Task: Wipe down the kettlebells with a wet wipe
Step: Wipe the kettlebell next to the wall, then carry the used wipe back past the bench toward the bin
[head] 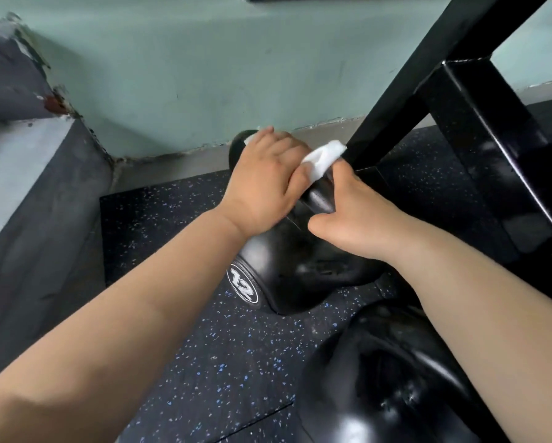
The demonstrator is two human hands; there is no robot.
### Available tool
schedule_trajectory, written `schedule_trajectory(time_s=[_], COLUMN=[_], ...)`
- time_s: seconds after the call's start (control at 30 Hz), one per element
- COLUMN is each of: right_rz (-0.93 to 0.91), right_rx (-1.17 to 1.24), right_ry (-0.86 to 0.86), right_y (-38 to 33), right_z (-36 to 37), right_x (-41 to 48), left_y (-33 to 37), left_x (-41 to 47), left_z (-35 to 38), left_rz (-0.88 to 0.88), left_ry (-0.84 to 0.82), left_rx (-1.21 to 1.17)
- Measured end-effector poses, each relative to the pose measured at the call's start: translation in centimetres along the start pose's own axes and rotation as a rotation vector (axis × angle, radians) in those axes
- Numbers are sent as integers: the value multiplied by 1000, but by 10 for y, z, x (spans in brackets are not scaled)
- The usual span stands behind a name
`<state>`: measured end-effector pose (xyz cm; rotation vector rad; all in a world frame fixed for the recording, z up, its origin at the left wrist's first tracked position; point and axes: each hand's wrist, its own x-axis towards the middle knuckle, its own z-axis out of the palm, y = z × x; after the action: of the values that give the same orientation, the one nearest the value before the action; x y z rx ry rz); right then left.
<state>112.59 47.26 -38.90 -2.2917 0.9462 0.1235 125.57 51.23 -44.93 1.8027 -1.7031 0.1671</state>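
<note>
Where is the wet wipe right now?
In the head view, upper middle: the wet wipe is under the left hand, held against the handle of the 12 kettlebell, just left of the black rack leg.

Head view. 12 kettlebell [300,276], black, stands on speckled rubber mat [204,362], white "12" badge on its lower left side.

Left hand [268,180] lies over top of handle, fingers curled, holding white wet wipe [324,158] against it; wipe shows at both ends of the hand.

Right hand [357,212] grips handle's right side, thumb and fingers curled round it, just beside the wipe.

2nd kettlebell [380,378], black, glossy, near lower right.

Black rack frame [479,123] at right, close behind the hands. Green wall [172,75] beyond; grey ledge [18,174] at left.
</note>
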Motion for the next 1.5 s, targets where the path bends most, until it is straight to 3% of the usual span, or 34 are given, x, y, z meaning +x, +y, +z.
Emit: schedule_trajectory(time_s=[0.1,0.17,0.27,0.43,0.47,0.5,0.53,0.6,0.67,0.77,0.87,1.0,1.13,1.2,1.3,1.5], right_rz=[-2,-21,-7,67,53,29,13,-2,-25,24,147,323,398,411,408,557], right_rx=[96,133,186,440,503,590,688,832,843,812,826,989,1067,1126,1234,1497], right_ry=[16,22,-5,-60,-31,-3,-8,-92,-202,-228,-184,-98,-151,-210,-136,258], right_y=[2,4,7,-5,-12,-21,-34,-58,-85,-126,-158,-181,-187,-182,-176,-196], right_z=[-2,-2,-3,-19,-23,-27,-34,-50,-74,-117,-155,-189,-197,-199,-197,-168], right_x=[0,1,0,-39,-53,-67,-84,-116,-150,-203,-258,-327,-390,-417,-446,-500], left_y=[10,23,43,88,97,110,126,150,176,218,267,322,366,380,391,405], left_x=[-6,-7,-11,-44,-48,-49,-46,-46,-45,-34,-18,-26,-36,-35,-30,-29], left_z=[1,-8,-29,-90,-104,-122,-145,-184,-225,-294,-356,-408,-427,-428,-429,-419], left_rz=[0,-100,-527,-876,-956,-1025,-1000,-969,-1049,-1101,-1267,-1276,-1312,-1261,-1167,-915], left_ry=[6,-11,76,95,71,27,1,-75,-115,-211,-186,-309,-186,-213,-429,-770], left_rx=[-40,-215,-592,-325,-401,-657,-866,-997,-1108,-1077,-1163,-1217,-1034,-1052,-1092,-929])
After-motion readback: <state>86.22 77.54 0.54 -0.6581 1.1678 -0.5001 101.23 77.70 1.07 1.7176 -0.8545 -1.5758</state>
